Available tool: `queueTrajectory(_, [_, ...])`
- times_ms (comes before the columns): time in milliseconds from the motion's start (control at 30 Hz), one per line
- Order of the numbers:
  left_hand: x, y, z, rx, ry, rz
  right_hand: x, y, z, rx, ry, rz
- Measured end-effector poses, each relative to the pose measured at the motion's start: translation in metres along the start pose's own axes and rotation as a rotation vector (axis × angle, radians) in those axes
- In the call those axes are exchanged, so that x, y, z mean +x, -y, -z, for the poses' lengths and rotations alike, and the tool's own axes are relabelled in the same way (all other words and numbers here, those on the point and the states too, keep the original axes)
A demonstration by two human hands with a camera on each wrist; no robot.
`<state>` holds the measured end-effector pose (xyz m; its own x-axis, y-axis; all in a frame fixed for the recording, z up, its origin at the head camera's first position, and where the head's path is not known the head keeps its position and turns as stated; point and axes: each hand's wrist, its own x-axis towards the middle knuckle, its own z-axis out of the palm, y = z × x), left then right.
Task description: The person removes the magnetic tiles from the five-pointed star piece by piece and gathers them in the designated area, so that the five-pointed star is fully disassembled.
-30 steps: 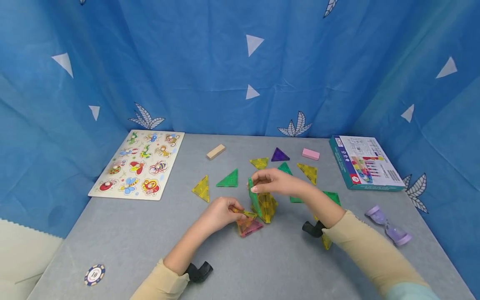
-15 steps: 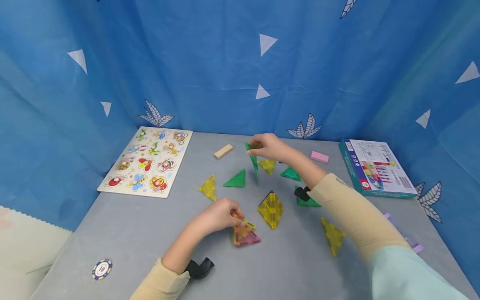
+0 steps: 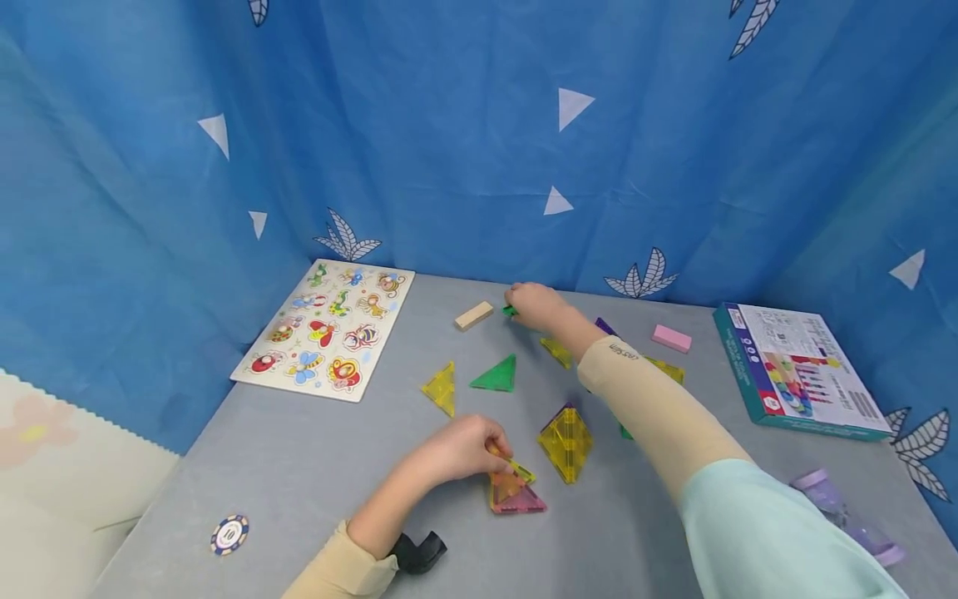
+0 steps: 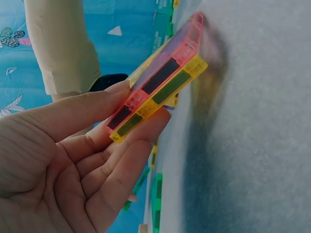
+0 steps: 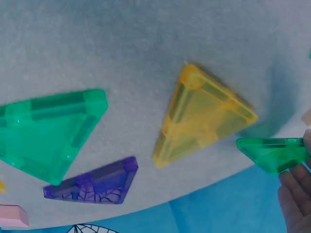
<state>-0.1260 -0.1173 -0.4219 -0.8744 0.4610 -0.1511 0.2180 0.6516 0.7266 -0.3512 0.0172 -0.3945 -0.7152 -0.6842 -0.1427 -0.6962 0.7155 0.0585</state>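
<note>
Near the middle of the table, my left hand (image 3: 467, 449) pinches a pink triangular magnetic tile (image 4: 167, 73) together with a yellow triangular magnetic tile (image 4: 180, 85), laid face to face between thumb and fingers. At the back, my right hand (image 3: 537, 306) holds a green triangular magnetic tile (image 5: 272, 153) by one end, near the wooden block (image 3: 474, 316). A raised yellow magnetic-tile shape (image 3: 566, 445) with a purple edge stands right of the left hand. Another yellow tile (image 5: 201, 116) lies flat close to the right hand.
Loose tiles lie around, including a green triangle (image 3: 497, 374), a yellow one (image 3: 440, 388) and a purple one (image 5: 92, 184). An insect puzzle board (image 3: 325, 333) is at back left, a pink block (image 3: 672, 338) and box (image 3: 808, 366) at right. An hourglass (image 3: 846, 516) and poker chip (image 3: 229, 534) lie nearer.
The right hand has carried the green tile away from the yellow shape to the back of the table. My left hand keeps its pinch on the pink and yellow tiles. The head view has shifted.
</note>
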Motion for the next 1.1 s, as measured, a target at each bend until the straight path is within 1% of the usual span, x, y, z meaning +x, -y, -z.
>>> queueTrajectory(100, [0.000,0.000,-0.001,-0.020,0.002,0.002,0.002,0.001,-0.005,0.035,0.010,-0.007])
queueTrajectory(167, [0.000,-0.002,-0.004,-0.033,0.010,-0.002,-0.003,-0.001,-0.008,0.108,0.011,-0.024])
queueTrajectory(233, [0.001,-0.003,-0.005,-0.038,0.014,-0.006,-0.008,-0.003,-0.009,0.208,-0.003,-0.037])
queueTrajectory(367, [0.002,-0.005,-0.008,-0.031,0.016,-0.020,-0.026,-0.008,-0.002,0.373,-0.063,-0.039])
queueTrajectory(500, [0.003,-0.005,-0.009,-0.030,0.018,-0.028,-0.058,-0.015,0.009,0.506,-0.138,-0.022])
queueTrajectory(633, [0.004,-0.005,-0.011,-0.052,0.017,-0.038,-0.101,-0.022,0.013,0.725,-0.208,-0.015])
queueTrajectory(733, [0.004,-0.006,-0.011,-0.084,0.011,-0.048,-0.138,-0.022,0.010,0.883,-0.228,-0.007])
queueTrajectory(767, [0.004,-0.007,-0.010,-0.103,0.009,-0.053,-0.150,-0.020,0.009,0.923,-0.228,-0.002])
queueTrajectory(833, [0.002,-0.012,-0.008,-0.164,0.003,-0.057,-0.176,-0.015,0.005,0.964,-0.222,-0.005])
queueTrajectory(933, [-0.001,-0.020,-0.004,-0.315,-0.025,-0.057,-0.213,0.000,-0.002,1.012,-0.208,-0.022])
queueTrajectory(1033, [-0.002,-0.030,-0.002,-0.495,-0.087,-0.051,-0.242,0.018,-0.009,1.061,-0.175,-0.039])
queueTrajectory(1100, [-0.003,-0.037,-0.003,-0.584,-0.136,-0.045,-0.254,0.031,-0.015,1.109,-0.150,-0.035])
